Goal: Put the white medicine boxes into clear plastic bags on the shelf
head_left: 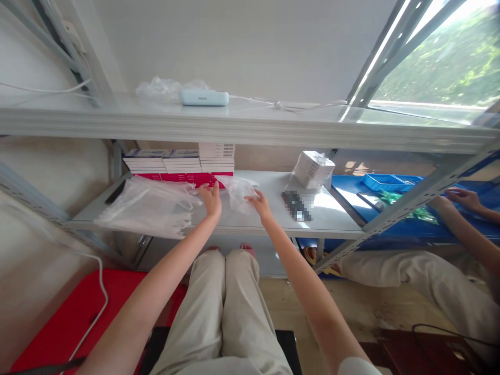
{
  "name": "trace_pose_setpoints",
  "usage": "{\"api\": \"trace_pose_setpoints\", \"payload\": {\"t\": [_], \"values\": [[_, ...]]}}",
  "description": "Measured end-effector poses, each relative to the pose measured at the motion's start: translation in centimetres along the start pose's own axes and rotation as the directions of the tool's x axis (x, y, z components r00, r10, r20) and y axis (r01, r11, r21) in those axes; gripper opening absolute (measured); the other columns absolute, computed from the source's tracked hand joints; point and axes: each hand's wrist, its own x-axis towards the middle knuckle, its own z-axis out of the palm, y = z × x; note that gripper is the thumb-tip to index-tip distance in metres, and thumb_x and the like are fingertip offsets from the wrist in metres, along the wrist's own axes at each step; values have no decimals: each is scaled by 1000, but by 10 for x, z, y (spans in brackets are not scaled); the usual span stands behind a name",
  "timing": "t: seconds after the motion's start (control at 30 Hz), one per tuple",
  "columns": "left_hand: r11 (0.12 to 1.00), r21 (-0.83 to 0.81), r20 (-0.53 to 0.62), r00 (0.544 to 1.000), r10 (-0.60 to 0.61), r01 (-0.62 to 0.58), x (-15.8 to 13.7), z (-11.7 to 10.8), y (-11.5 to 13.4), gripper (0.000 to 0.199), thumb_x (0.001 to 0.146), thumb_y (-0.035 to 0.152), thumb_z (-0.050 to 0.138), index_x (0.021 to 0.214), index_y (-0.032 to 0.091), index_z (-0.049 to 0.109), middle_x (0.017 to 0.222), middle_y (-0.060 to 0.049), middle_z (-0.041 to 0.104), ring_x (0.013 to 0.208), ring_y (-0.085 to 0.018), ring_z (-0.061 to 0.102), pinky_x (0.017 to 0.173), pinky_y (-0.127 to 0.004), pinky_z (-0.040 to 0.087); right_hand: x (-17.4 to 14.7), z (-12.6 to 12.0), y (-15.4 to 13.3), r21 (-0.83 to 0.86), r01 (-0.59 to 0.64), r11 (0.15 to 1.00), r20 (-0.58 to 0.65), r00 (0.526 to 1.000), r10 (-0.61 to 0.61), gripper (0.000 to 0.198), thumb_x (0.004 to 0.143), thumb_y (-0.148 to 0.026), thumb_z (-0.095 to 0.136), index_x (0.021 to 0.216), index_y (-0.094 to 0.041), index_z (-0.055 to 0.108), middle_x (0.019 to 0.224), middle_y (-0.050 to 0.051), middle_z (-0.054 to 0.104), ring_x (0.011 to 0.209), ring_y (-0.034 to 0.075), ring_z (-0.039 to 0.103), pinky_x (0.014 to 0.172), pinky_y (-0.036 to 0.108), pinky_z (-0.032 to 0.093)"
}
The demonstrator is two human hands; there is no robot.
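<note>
Head view: a small clear plastic bag (239, 194) was seen mid-frame, on or just above the grey shelf (273, 179); contact with the surface couldn't be told. Left hand (211, 202) was placed at the bag's left, fingers half curled, tips parted; whether film was gripped couldn't be told. Right hand (261, 205) was set at the bag's right edge, thumb and forefinger bent onto the film; a firm pinch couldn't be confirmed.

A pile of clear bags (146, 205) was spread centre left, just beside the left hand. Red boxes (156, 177) and flat white boxes (182, 164) were stacked behind. A film-wrapped white pack (312, 169) was parked right of centre, a pixelated dark object (297, 205) in front of it. A co-worker's hand (463, 198) was visible at far right.

Handling, as judged: a light, two-sided fingertip pinch was called for, edges kept level and film just taut. Clearance from the pile was advisable, since cling and double pick-up were likely risks. Hard tugging was best avoided; thin film could be torn.
</note>
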Motion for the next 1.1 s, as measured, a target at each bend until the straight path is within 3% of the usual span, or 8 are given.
{"api": "trace_pose_setpoints", "payload": {"t": [0.13, 0.23, 0.37, 0.53, 0.73, 0.93, 1.0, 1.1], "values": [[980, 171, 191, 972, -136, 103, -32, 12, -14, 37, 82, 57, 47, 82, 21, 50, 76, -2, 58, 67, -16, 56, 66, -29, 42, -8, -2, -9, 52, 52, 997, 48, 997, -55, 56, 64, -35, 71, 116, -24, 53, 93, 3, 72, 81, 18, 64, 87, 38, 48], [968, 244, 303, 944, -131, 56, -37, 22, -17, 35, 84, 53, 47, 72, 20, 53, 70, -1, 59, 64, -16, 56, 66, -28, 41, -15, -5, -12, 69, 54, 996, 108, 992, -62, 55, 65, -29, 71, 117, -25, 54, 94, 2, 72, 82, 17, 65, 86, 35, 48], [942, 335, 306, 947, -94, -14, -25, 22, -17, 17, 83, 37, 51, 81, 21, 55, 72, -1, 61, 71, -16, 58, 69, -27, 40, -18, -15, -12, 131, 4, 991, 225, 974, -33, 54, 63, -21, 68, 116, -27, 57, 105, 2, 70, 86, 17, 65, 84, 33, 48], [918, 397, 276, 951, -139, 19, -20, 18, -11, 36, 77, 56, 56, 86, 22, 55, 69, 0, 59, 71, -19, 58, 68, -28, 40, -18, -29, -18, 161, -13, 987, 291, 956, -35, 55, 65, -21, 65, 119, -29, 57, 115, 3, 66, 96, 20, 64, 85, 33, 48], [997, 80, 393, 919, -25, -7, -26, 28, -2, 13, 73, 28, 65, 76, 19, 56, 78, -2, 62, 73, -14, 58, 65, -22, 42, -20, -35, -19, 117, -13, 993, 342, 939, -28, 57, 68, -23, 66, 123, -31, 54, 118, 2, 65, 98, 20, 64, 86, 33, 47], [973, -80, 439, 884, -161, 217, -35, 22, 7, 10, 80, 26, 55, 83, 21, 47, 78, -2, 64, 64, -11, 59, 55, -21, 41, -22, -41, -8, 93, 15, 996, 282, 959, -41, 62, 69, -26, 64, 129, -30, 49, 120, 5, 63, 102, 22, 63, 85, 35, 49], [974, -34, 405, 894, -190, 222, -37, 20, 6, 18, 80, 34, 57, 87, 22, 46, 77, 0, 63, 60, -11, 58, 55, -21, 41, -23, -42, -8, 75, 23, 997, 263, 964, -42, 64, 70, -27, 63, 132, -30, 47, 122, 6, 62, 104, 24, 62, 86, 37, 49], [979, 176, 332, 931, -153, 98, -37, 18, -1, 33, 68, 47, 69, 81, 21, 52, 72, 1, 61, 62, -13, 57, 58, -23, 42, -24, -41, -9, 88, 18, 996, 297, 954, -43, 64, 72, -29, 63, 133, -30, 45, 125, 6, 60, 108, 24, 61, 87, 37, 48]]}}
